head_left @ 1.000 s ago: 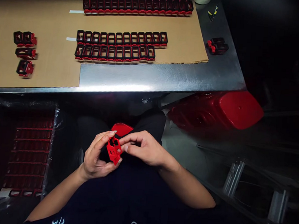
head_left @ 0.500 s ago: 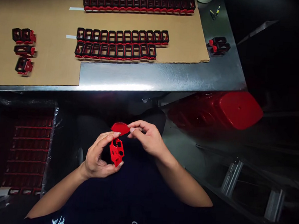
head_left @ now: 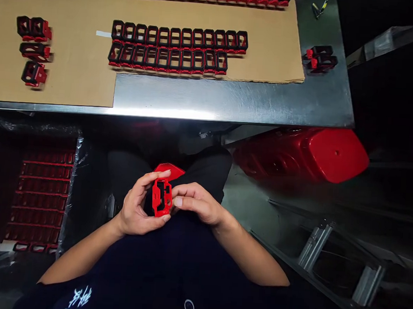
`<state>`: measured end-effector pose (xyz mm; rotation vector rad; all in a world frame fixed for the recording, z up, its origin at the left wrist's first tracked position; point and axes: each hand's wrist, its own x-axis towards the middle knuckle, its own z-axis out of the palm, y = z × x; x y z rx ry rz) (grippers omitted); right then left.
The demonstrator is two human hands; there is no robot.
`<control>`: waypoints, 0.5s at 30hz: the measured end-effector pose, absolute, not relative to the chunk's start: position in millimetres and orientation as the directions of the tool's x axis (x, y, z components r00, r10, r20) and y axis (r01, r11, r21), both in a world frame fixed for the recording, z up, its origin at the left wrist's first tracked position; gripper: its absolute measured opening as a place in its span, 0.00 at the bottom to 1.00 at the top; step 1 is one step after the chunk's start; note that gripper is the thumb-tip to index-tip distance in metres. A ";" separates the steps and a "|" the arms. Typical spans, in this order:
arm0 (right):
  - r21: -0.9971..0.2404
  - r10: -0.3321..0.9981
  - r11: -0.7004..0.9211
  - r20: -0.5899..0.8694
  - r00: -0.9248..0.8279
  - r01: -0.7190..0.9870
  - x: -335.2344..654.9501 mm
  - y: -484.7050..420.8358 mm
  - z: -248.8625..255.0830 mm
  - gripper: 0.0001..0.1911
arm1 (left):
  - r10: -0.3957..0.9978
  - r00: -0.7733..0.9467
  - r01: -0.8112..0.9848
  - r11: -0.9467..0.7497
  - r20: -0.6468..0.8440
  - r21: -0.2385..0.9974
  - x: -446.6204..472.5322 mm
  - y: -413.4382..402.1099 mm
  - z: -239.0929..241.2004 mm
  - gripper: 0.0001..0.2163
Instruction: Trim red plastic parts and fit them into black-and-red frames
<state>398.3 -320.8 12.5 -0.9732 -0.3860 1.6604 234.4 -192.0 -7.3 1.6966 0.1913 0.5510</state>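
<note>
Over my lap, my left hand (head_left: 140, 206) grips a red-and-black plastic frame (head_left: 162, 197) between thumb and fingers, its openings facing up. At the top of the frame sits a thin, flat red piece (head_left: 170, 171) with a pointed right end, under my left fingertips; whether it is fixed to the frame I cannot tell. My right hand (head_left: 198, 203) is at the frame's right side, thumb and fingers drawn together against its edge. Anything small between those right fingertips is hidden.
Rows of black-and-red frames (head_left: 175, 38) stand on cardboard (head_left: 81, 81) over a metal table (head_left: 231, 100). More frames lie at left (head_left: 34, 74) and right (head_left: 322, 61). A plastic-lined box (head_left: 74, 165) of frames is low left; a red container (head_left: 335, 155) and a ladder (head_left: 314, 247) are right.
My right hand has let go of the flat red piece's pointed end and moved down to the frame's right side. The frame has turned slightly in my left hand. The view has shifted.
</note>
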 end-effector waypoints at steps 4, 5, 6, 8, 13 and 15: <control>-0.692 0.928 -0.327 -0.362 -0.082 -0.644 397.1 -321.4 12.3 0.17 | 0.420 0.884 -0.169 -0.123 0.205 0.978 232.4 -194.4 -9.0 0.41; -0.695 0.929 -0.330 -0.357 -0.092 -0.639 396.4 -321.2 11.9 0.18 | 0.420 0.886 -0.167 -0.103 0.195 0.981 231.9 -195.0 -10.0 0.41; -0.699 0.928 -0.338 -0.359 -0.101 -0.630 395.5 -320.9 11.5 0.20 | 0.420 0.888 -0.169 -0.084 0.189 0.982 231.6 -195.5 -11.1 0.40; -0.714 0.922 -0.351 -0.378 -0.089 -0.605 392.6 -319.7 11.5 0.20 | 0.413 0.890 -0.181 -0.065 0.191 0.981 231.7 -196.2 -13.8 0.40; -0.757 0.905 -0.307 -0.420 0.069 -0.577 385.6 -316.5 16.2 0.17 | 0.414 0.887 -0.187 -0.087 0.206 0.979 234.8 -195.3 -19.2 0.38; -0.757 0.890 -0.305 -0.442 0.109 -0.578 384.4 -316.2 17.8 0.17 | 0.419 0.882 -0.195 -0.094 0.216 0.976 235.7 -194.5 -19.8 0.38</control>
